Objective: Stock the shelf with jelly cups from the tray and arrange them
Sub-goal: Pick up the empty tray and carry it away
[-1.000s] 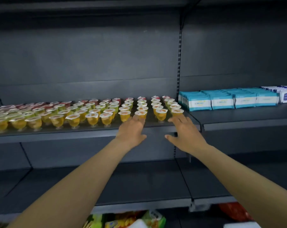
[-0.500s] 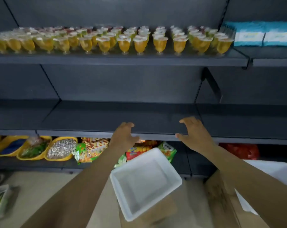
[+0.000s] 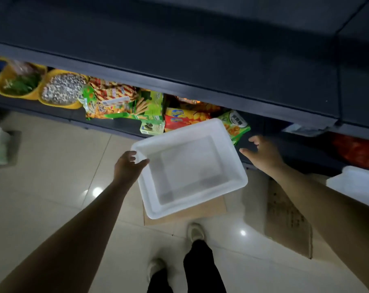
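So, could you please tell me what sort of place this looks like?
Probably a small shop: dark retail shelving, packaged snacks on the bottom shelf, and yellow bins of loose goods beside them.

Lower shelf: yellow bowls [image 3: 58, 89] of pale seeds and greens at left | snack packets [image 3: 124, 102] piled just right of them, green, red and yellow | cardboard sheet [image 3: 285, 216] flat on the glossy tiled floor [image 3: 41, 176] | red bag [image 3: 361, 151] far right, in shadow | pale shoes [image 3: 196, 231] down below
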Tool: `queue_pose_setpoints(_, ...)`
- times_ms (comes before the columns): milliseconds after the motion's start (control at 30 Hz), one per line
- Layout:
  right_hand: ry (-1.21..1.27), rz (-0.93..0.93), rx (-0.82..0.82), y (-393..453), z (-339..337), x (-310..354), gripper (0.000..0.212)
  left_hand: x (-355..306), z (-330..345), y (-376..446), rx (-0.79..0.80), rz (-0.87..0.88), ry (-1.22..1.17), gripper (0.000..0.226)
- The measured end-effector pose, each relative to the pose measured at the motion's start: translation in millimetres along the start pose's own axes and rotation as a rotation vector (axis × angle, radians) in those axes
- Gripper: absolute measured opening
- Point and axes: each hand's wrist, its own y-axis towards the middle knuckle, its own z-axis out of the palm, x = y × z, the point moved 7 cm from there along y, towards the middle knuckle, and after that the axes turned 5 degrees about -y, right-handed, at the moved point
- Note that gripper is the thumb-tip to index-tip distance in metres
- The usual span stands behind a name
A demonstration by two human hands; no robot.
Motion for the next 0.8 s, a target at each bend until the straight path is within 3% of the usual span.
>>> queue_pose_setpoints(233,0.191,0.14,0.105,80.2,87.9,-54.8,0.054,82.2,53.9,49.8,-0.127,-0.226,-0.214,0.056)
queue_pose_setpoints(400,0.244,0.208,0.08,116.9,125.3,-78.3,0.056,120.1,76.6,76.8,-0.202,-0.352,-0.281,0.06)
queue_pose_setpoints(800,0.226,0.311,0.048,165.9,168.5,-99.4,0.051,151.7,93.5,102.6,-0.402,-0.441,-0.272,0.05)
